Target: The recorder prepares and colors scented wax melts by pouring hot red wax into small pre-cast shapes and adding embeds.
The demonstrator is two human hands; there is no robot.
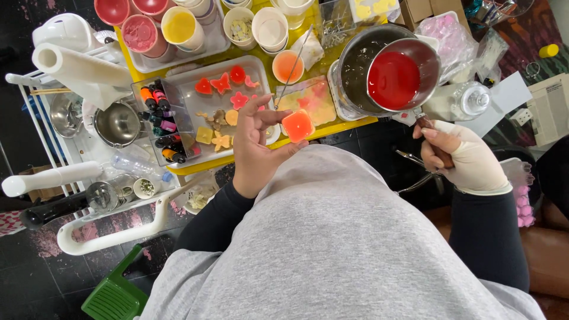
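Left hand (pixel 256 148) raised palm-up over the lap, thumb and forefinger pinched on a thin wick stick (pixel 293 65) slanting up over the yellow table (pixel 249 155); small orange mould (pixel 297 125) just beside the fingertips. Right hand (pixel 459 155), gloved, clenched round the handle of a small pan (pixel 403 74) of red liquid, held over a larger pot (pixel 355 65).

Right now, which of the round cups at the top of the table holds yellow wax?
The cup of yellow wax, in the tray at the table's top left; the cups beside it hold pink or red, and those to its right look pale or white.
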